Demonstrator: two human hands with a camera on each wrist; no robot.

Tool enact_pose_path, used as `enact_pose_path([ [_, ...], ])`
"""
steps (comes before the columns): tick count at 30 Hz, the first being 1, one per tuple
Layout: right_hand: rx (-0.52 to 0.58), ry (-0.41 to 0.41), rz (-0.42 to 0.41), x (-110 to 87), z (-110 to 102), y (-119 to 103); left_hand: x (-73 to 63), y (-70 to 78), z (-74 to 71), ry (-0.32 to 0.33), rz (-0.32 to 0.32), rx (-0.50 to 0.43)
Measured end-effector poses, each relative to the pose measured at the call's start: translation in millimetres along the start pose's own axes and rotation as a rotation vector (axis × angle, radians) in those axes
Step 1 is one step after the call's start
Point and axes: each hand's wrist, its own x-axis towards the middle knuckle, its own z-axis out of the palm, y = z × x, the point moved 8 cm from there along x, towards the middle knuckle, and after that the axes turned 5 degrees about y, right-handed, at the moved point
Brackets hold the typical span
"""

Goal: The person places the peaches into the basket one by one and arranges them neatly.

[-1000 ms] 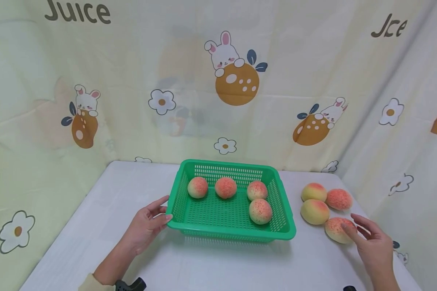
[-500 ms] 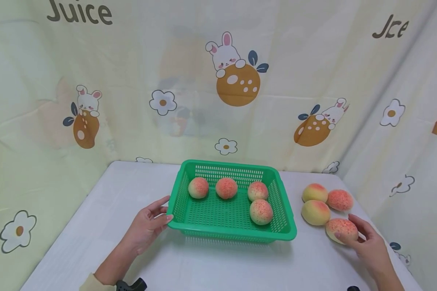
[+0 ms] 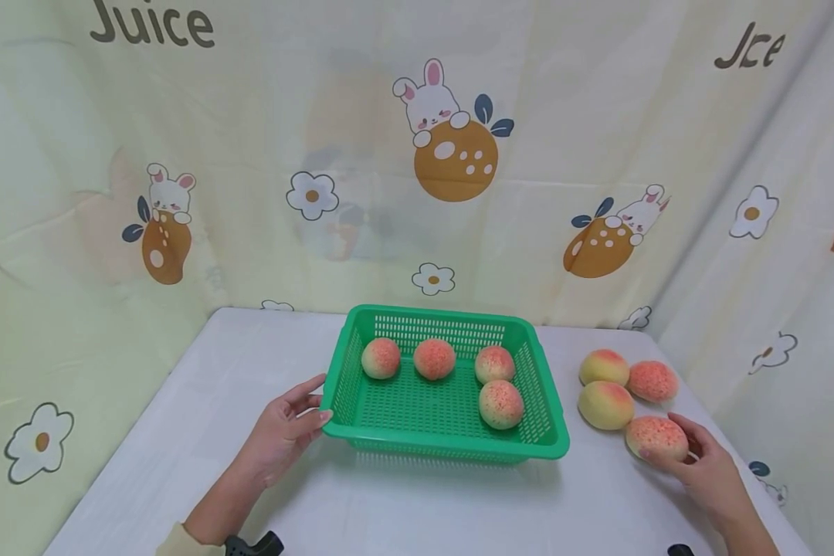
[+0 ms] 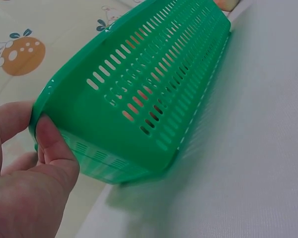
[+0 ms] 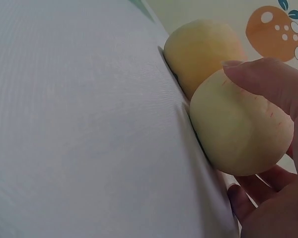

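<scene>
A green plastic basket with slotted walls stands mid-table, several round pink-speckled peaches inside it. My left hand pinches its left rim near the front corner; in the left wrist view the thumb lies against the outer wall. At the right, my right hand holds the nearest peach, pale below and pink-speckled on top. Thumb and fingers reach around that peach in the right wrist view, with its underside close to the white tabletop.
Beside the held peach lie two yellow-green fruits with a red blush, a front one and a back one, and a pink-speckled peach. A printed curtain hangs behind the table and along its sides.
My right hand has moved in from beside the nearest peach and closed its fingers and thumb around it. The left hand keeps its hold on the basket rim; the basket stays put.
</scene>
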Motion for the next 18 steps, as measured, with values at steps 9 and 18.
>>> enact_pose_path([
  [9, -0.009, -0.032, 0.0, 1.2, 2.4, 1.2, 0.1, -0.4, 0.2, -0.01, -0.003, -0.018],
  [18, -0.002, -0.019, 0.002, 2.4, 1.3, 3.5, 0.4, -0.5, 0.3, -0.018, 0.003, -0.027],
])
